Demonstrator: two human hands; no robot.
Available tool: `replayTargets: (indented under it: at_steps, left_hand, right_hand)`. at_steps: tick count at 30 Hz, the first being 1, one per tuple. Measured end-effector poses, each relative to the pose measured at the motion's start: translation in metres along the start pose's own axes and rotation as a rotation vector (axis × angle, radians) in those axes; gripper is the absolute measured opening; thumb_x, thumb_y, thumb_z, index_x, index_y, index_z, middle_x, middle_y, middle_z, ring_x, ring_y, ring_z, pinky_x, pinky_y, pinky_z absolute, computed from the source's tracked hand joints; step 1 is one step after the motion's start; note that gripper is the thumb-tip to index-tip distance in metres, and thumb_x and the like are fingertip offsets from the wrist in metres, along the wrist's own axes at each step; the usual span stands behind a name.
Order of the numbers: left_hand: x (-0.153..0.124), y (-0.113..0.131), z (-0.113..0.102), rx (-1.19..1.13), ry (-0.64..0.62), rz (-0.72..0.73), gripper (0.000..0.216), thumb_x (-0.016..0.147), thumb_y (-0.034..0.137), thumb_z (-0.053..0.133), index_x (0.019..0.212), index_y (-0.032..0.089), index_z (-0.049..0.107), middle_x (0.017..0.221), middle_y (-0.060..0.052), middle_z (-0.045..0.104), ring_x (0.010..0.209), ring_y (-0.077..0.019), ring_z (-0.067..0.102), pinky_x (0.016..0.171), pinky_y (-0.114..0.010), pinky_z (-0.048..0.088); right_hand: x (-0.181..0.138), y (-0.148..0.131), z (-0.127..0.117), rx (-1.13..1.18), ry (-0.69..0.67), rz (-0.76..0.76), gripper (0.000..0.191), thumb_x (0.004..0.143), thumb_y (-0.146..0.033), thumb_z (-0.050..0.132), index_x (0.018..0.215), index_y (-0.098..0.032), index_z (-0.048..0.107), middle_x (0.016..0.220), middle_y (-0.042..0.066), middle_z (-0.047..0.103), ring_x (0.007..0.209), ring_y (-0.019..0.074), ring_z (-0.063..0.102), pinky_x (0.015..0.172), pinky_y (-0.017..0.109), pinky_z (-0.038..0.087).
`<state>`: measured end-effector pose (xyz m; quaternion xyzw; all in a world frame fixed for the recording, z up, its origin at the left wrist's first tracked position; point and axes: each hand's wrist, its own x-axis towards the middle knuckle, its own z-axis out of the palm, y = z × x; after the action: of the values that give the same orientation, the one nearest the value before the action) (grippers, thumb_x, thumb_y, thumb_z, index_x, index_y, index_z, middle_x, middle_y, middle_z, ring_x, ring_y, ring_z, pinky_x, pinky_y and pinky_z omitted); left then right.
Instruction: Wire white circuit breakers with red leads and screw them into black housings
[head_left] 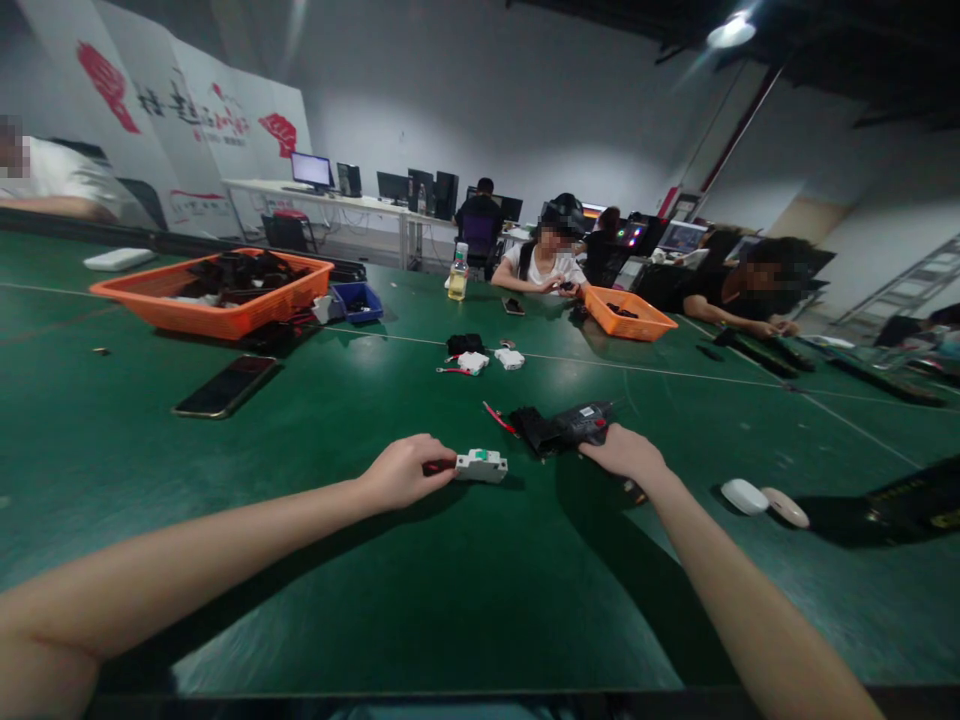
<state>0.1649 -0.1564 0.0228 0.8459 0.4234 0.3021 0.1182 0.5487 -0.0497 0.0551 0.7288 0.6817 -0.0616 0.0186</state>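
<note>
My left hand (409,472), fingers closed, grips the left end of a white miniature circuit breaker (484,466) with a green toggle. A bit of dark red shows between the fingers there. On the right, my right hand (624,455) is closed around a dark cordless screwdriver (583,424) with a red button; its handle is partly hidden by the fingers. Touching or just left of the tool lies a black bundle (531,428), with a short red wire (499,418) beside it. Farther back are two more white breakers, one (472,363) with red wires and another (509,358).
An orange basket (180,318) of black parts, a blue bin (358,303) and a phone (229,387) lie to the left. A bottle (457,274) stands at the back. Another orange basket (630,318) sits near a seated co-worker (544,262). A white case (744,496) lies right.
</note>
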Motion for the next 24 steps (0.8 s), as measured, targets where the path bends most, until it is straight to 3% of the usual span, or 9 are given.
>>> replayTargets:
  at_steps: [4,8,11,14,20,24]
  left_hand:
    - [0.003,-0.011,-0.004,0.142,0.074,0.043,0.02,0.09,0.029,0.059,0.103,0.02,0.072,0.092,-0.005,0.073,0.083,-0.0173,0.063,0.074,-0.03,0.05]
    - [0.005,-0.02,-0.009,0.266,0.109,0.082,0.02,0.091,0.027,0.057,0.103,0.021,0.072,0.091,-0.005,0.073,0.082,-0.0179,0.063,0.073,-0.031,0.048]
    - [0.006,-0.022,-0.01,0.248,0.113,0.061,0.02,0.091,0.028,0.057,0.102,0.021,0.072,0.09,-0.005,0.072,0.082,-0.0176,0.062,0.071,-0.03,0.047]
    - [0.005,-0.024,-0.01,0.173,0.076,0.025,0.021,0.091,0.032,0.058,0.101,0.02,0.072,0.087,-0.004,0.071,0.08,-0.0174,0.062,0.069,-0.029,0.046]
    - [0.004,-0.028,-0.01,0.059,0.041,-0.001,0.026,0.092,0.039,0.058,0.103,0.019,0.072,0.085,-0.004,0.069,0.079,-0.016,0.062,0.066,-0.025,0.044]
    - [0.002,-0.029,-0.008,0.043,0.064,-0.018,0.025,0.091,0.039,0.059,0.1,0.019,0.072,0.086,-0.004,0.07,0.079,-0.0163,0.062,0.066,-0.025,0.043]
  right_hand:
    - [0.001,0.005,-0.005,0.063,0.002,-0.067,0.052,0.077,-0.065,0.059,0.088,-0.015,0.071,0.091,0.017,0.073,0.087,0.0325,0.07,0.067,0.035,0.048]
    - [-0.002,0.008,-0.017,0.199,0.049,-0.032,0.05,0.078,-0.065,0.058,0.075,-0.016,0.069,0.074,0.012,0.07,0.072,0.0284,0.068,0.059,0.034,0.046]
    - [-0.017,0.001,-0.032,0.59,0.118,-0.045,0.05,0.075,-0.065,0.063,0.079,-0.015,0.067,0.07,0.009,0.068,0.065,0.0256,0.066,0.055,0.033,0.047]
    - [-0.044,-0.017,-0.053,1.101,0.093,-0.159,0.05,0.076,-0.062,0.065,0.097,-0.016,0.065,0.086,0.01,0.07,0.068,0.0236,0.067,0.057,0.034,0.054]
    - [-0.111,-0.063,-0.099,1.229,-0.23,-0.435,0.059,0.092,-0.068,0.036,0.109,-0.019,0.065,0.093,0.014,0.07,0.068,0.0241,0.068,0.058,0.038,0.061]
    - [-0.143,-0.092,-0.106,1.346,-0.576,-0.305,0.057,0.093,-0.065,0.04,0.101,-0.016,0.069,0.088,0.014,0.07,0.06,0.0197,0.066,0.053,0.031,0.06]
